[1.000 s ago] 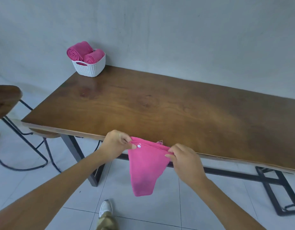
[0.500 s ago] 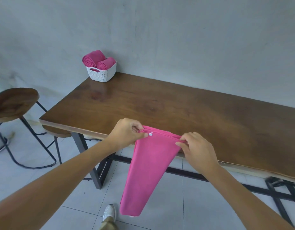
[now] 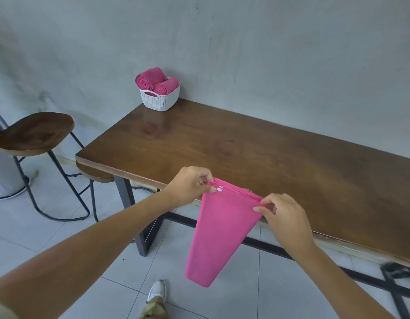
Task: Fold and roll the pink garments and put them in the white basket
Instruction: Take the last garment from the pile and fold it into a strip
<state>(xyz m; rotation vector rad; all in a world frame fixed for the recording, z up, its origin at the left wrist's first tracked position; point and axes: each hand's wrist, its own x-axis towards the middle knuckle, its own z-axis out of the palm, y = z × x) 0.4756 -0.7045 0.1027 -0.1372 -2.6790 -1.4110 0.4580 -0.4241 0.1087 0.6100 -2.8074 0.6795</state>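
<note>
Head view, read from the left: a stool (image 3: 33, 133) stands on the tiled floor, well apart from the bench (image 3: 268, 157), and a second seat (image 3: 95, 172) is tucked under the bench's left corner. At the far left corner of the bench, against the wall, the white basket (image 3: 161, 100) is seen with two rolled pink garments (image 3: 151, 78) already in it.

Nearer, the left hand (image 3: 190, 186) is raised over the near edge of the bench, its fingers (image 3: 205, 180) pinched on the top hem of a third pink garment (image 3: 222, 229), just beside a white snap (image 3: 219, 189). The other end of the hem is pinched by the fingers (image 3: 266, 203) of the right hand (image 3: 287, 217). The cloth is held taut between the two hands and hangs in front of the bench edge, above the floor.

Compared with a second ago, the cloth has been let down to a longer drop and the hands have been brought up to the bench edge. This is judged to mean that the garment is being straightened before it is laid flat; folding and rolling are not yet done.

Bare bench top is shown from the hands to the basket and far out to the right. The near edge is the thing to be cleared by the hanging cloth. Little spare room is judged to be left in the basket.
</note>
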